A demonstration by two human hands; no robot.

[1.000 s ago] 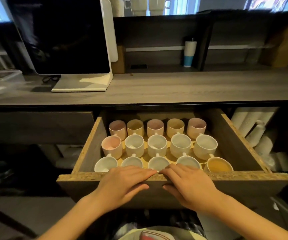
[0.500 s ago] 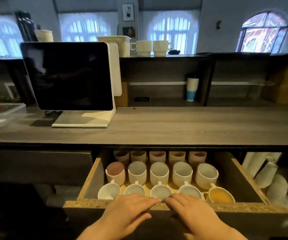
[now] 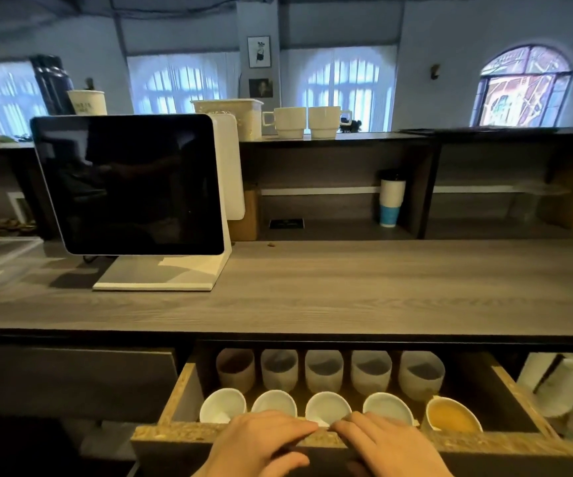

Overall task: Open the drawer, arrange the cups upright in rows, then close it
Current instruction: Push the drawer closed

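Under the table (image 3: 312,297), the drawer (image 3: 484,442) is partly open, and its back part sits in the dark below the table top. The cups (image 3: 328,406) stand upright inside it in neat rows, with their open tops facing up. Two rows can be seen; any row further back is hidden. So the sorting looks done. What is left is to shut the drawer all the way.

The left hand (image 3: 261,438) and the right hand (image 3: 386,442) lie flat on the drawer's front edge, side by side, fingertips almost touching. Neither grip is closed around anything; the fingers are spread and press on the wood. A push forward should finish the job.
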